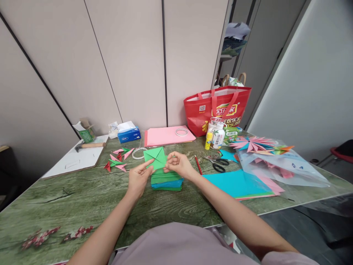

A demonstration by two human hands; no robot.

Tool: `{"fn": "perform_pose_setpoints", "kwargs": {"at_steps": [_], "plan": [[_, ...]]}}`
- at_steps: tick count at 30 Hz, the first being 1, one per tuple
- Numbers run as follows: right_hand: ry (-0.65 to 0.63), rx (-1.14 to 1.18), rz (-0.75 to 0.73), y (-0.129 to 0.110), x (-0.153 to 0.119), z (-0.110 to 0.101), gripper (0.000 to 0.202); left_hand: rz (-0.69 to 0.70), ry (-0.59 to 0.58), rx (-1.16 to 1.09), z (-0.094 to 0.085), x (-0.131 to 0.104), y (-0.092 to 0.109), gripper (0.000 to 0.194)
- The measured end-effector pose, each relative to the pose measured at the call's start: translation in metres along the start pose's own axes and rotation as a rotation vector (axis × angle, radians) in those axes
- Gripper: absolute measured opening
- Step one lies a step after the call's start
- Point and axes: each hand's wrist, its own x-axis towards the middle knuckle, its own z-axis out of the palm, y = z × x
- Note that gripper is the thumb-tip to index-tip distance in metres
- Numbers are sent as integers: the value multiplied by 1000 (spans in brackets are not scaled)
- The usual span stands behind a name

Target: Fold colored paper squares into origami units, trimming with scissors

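A green folded square of paper [157,154], with crease lines crossing on its face, is held up over the table. My left hand [139,179] pinches its lower left side between thumb and fingers. At the paper's right edge, my right hand [179,164] has its fingers curled in and touching it. Below both hands lies a stack of green and blue paper pieces [167,181]. To the left are several small folded paper shapes [118,157] in pink, green and red, beside a roll of tape [138,153].
Scissors [219,165] and a red pencil [198,164] lie right of my hands. Blue sheets [237,184] and a plastic bag [284,165] are farther right. Behind stand a glue stick [209,141], pink paper [165,136] and a red bag [197,114]. A hammer [89,145] rests on a white board [79,158].
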Motion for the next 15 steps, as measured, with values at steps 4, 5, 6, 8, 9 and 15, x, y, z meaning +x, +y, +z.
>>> {"fn": "perform_pose_setpoints", "kwargs": {"at_steps": [4,5,6,8,9,15], "plan": [[21,36,-15,-1,2,-4,33,17,20,-71,-3,4,0,39],[29,40,-22,-2,2,-5,32,27,32,-94,-4,4,1,38],[36,40,-26,-2,2,-6,31,36,44,-114,-4,5,2,37],[38,42,-17,-3,2,-5,31,45,57,-132,-5,5,3,37],[34,43,-6,-4,2,-5,31,47,57,-127,-5,5,3,37],[37,41,41,-3,-1,3,35,34,15,-48,-2,1,1,39]]}}
